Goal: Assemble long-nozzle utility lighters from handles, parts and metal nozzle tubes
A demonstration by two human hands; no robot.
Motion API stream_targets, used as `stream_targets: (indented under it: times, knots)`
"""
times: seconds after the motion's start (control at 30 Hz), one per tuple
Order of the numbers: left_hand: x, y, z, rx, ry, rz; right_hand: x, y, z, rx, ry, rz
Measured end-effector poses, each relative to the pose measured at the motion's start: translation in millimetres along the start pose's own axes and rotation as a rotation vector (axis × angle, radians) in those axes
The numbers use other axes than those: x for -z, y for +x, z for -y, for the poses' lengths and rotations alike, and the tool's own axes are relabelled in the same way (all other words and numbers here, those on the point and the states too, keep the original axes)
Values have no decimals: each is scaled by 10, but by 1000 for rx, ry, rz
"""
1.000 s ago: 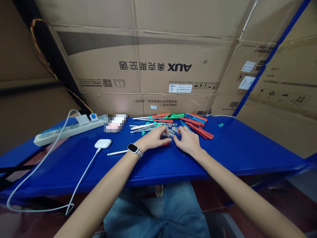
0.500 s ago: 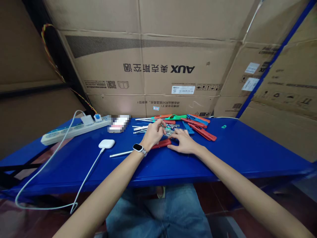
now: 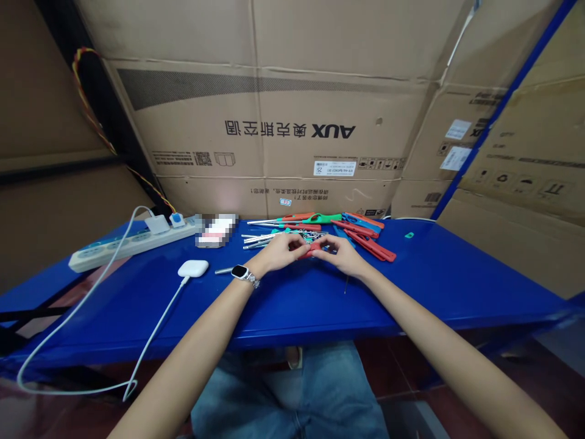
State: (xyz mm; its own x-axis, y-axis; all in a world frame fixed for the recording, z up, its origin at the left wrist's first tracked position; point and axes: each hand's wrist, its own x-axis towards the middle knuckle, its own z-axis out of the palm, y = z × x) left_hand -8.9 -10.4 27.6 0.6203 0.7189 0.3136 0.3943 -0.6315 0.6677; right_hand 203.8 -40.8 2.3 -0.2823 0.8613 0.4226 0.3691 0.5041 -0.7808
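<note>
My left hand [image 3: 280,252] and my right hand [image 3: 340,253] meet over the blue table [image 3: 434,280], both closed on a red lighter handle [image 3: 311,249] held between their fingertips. A smartwatch [image 3: 241,273] is on my left wrist. A thin metal tube [image 3: 223,270] sticks out left past that wrist, lying on the table. Just behind the hands lies a pile of long lighters [image 3: 338,224] with red, green and blue handles and loose metal tubes [image 3: 258,238].
A white power strip [image 3: 114,245] lies at the back left, with a white earbud case [image 3: 193,268] on a cable near it. A small teal piece [image 3: 409,235] lies at the back right. Large cardboard boxes [image 3: 283,122] wall in the table's far side.
Both hands have lifted the red lighter handle off the table and brought it up between their fingertips; before, it lay on the surface under them.
</note>
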Motion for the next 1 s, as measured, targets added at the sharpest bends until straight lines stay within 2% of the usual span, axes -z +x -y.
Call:
stream_targets:
  times: [0.13, 0.23, 0.33, 0.4, 0.47, 0.53, 0.6, 0.7, 0.87, 1.0]
  knots:
    - [46, 53, -11, -4, -277, -78, -63, 125, 29, -65, 282, -200]
    - [62, 77, -18, -18, -475, -67, -134, 268, 75, -162, 522, -326]
    - [73, 81, -8, -2, -550, -77, -208, 395, 128, -249, 667, -431]
    - [74, 86, 8, 7, -529, -149, -256, 444, 169, -274, 695, -474]
    - [62, 95, 26, -6, -479, -266, -303, 461, 210, -287, 687, -429]
    - [36, 102, 42, -32, -430, -363, -349, 456, 240, -302, 656, -297]
    - [6, 99, 56, -53, -390, -407, -387, 440, 246, -315, 631, -189]
    - [-28, 79, 82, -64, -348, -395, -421, 409, 216, -339, 630, -133]
    - [-63, 61, 136, -53, -338, -331, -430, 356, 173, -403, 653, -146]
    - [-94, 62, 166, -45, -335, -316, -441, 330, 177, -384, 666, -169]
